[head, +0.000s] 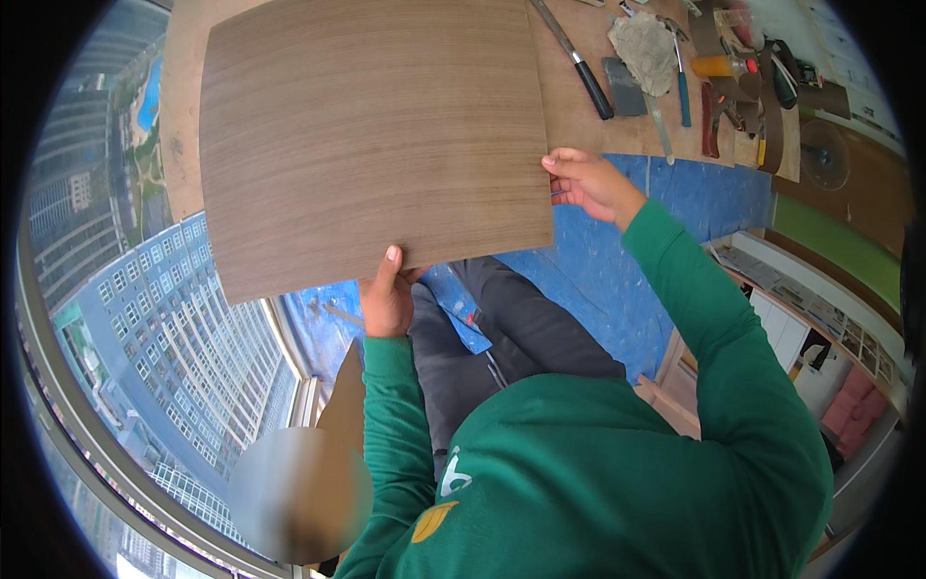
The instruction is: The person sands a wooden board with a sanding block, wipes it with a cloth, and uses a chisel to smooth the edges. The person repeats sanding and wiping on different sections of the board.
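A large wood-grain panel point(376, 145) lies over the wooden worktable point(181, 152) and juts past its near edge. My left hand point(388, 293) grips the panel's near edge, thumb on top and fingers underneath. At the panel's right edge, near its closest right corner, my right hand point(589, 181) pinches it between thumb and fingers; some of those fingertips are hidden. Right of the panel on the table lie a rasp or file with a black handle point(595, 90), a grey flat block point(624, 87), a crumpled cloth point(644, 47) and a hammer with a teal handle point(684, 94).
A thin metal blade point(660, 130), an orange bottle point(720, 66) and brown strips point(772, 130) lie at the table's right. Blue sheeting point(600, 268) covers the floor. A large window point(181, 289) runs along the left. A shelf unit point(817, 311) stands at right.
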The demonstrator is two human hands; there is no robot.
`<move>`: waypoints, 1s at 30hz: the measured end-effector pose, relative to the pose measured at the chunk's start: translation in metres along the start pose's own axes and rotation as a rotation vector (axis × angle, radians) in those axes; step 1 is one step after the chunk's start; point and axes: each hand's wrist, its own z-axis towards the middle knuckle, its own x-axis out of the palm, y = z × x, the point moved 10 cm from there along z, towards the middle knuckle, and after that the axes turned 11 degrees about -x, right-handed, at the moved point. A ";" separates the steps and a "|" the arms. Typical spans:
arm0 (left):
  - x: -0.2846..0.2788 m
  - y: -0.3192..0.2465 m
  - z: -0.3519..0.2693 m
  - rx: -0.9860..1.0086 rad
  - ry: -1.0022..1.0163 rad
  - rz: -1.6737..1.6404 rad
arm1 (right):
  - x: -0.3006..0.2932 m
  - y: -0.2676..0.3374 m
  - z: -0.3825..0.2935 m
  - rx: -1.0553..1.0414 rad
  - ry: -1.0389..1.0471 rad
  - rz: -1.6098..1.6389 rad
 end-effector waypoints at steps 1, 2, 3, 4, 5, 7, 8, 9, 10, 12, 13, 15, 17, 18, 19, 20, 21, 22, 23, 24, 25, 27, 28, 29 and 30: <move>-0.005 0.006 0.007 -0.026 0.008 -0.014 | 0.000 -0.004 -0.004 -0.040 -0.036 0.060; -0.010 0.013 0.013 -0.065 0.003 -0.016 | 0.003 -0.019 -0.011 0.025 -0.056 0.092; -0.012 0.016 0.019 -0.060 0.033 -0.053 | 0.006 -0.032 -0.016 0.076 -0.076 0.118; -0.015 0.020 0.024 -0.074 0.048 -0.078 | 0.005 -0.045 -0.022 0.137 -0.128 0.132; -0.021 0.026 0.029 -0.106 0.023 -0.103 | 0.011 -0.051 -0.024 0.139 -0.098 0.082; -0.024 0.031 0.035 -0.115 0.062 -0.110 | 0.017 -0.069 -0.030 0.200 -0.097 -0.036; -0.028 0.032 0.036 -0.128 0.064 -0.112 | 0.020 -0.063 -0.027 0.090 -0.086 -0.127; -0.031 0.031 0.036 -0.132 0.075 -0.092 | 0.023 -0.061 -0.024 0.017 -0.076 -0.211; -0.033 0.029 0.036 -0.136 0.090 -0.070 | 0.028 -0.055 -0.023 -0.092 -0.059 -0.283; -0.037 0.024 0.034 -0.145 0.127 -0.013 | 0.029 -0.072 -0.022 -0.001 -0.070 -0.377; -0.038 0.020 0.033 -0.146 0.149 0.021 | 0.026 -0.077 -0.021 0.023 -0.095 -0.421; -0.038 0.017 0.032 -0.155 0.167 0.052 | 0.029 -0.076 -0.016 -0.041 -0.095 -0.354; -0.038 0.019 0.035 -0.178 0.120 0.052 | 0.021 -0.068 -0.011 -0.104 -0.145 -0.355; -0.033 0.018 0.037 -0.166 0.132 0.054 | 0.015 -0.062 -0.007 -0.137 -0.180 -0.397; -0.029 0.020 0.041 -0.162 0.120 0.059 | 0.010 -0.051 -0.005 -0.203 -0.206 -0.433; -0.022 0.022 0.043 -0.164 0.143 0.068 | 0.003 -0.047 -0.002 -0.182 -0.226 -0.513; -0.020 0.025 0.047 -0.174 0.105 0.120 | -0.003 -0.039 0.000 -0.188 -0.235 -0.588; -0.016 0.028 0.050 -0.182 0.098 0.171 | -0.013 -0.033 -0.001 -0.162 -0.288 -0.688; -0.013 0.030 0.053 -0.181 0.092 0.215 | -0.014 -0.026 0.000 -0.191 -0.269 -0.692; -0.012 0.032 0.055 -0.180 0.070 0.243 | -0.019 -0.020 -0.002 -0.190 -0.294 -0.715; -0.011 0.033 0.057 -0.170 0.052 0.269 | -0.020 -0.012 -0.004 -0.229 -0.297 -0.712; -0.011 0.032 0.060 -0.122 0.034 0.317 | -0.025 -0.004 -0.012 -0.203 -0.329 -0.832; -0.012 0.030 0.060 -0.085 0.034 0.338 | -0.023 -0.001 -0.015 -0.215 -0.319 -0.871; -0.015 0.029 0.060 -0.049 0.033 0.359 | -0.022 -0.009 -0.017 -0.136 -0.287 -0.906; -0.023 0.024 0.057 -0.005 -0.006 0.419 | -0.019 -0.019 -0.018 -0.060 -0.234 -0.930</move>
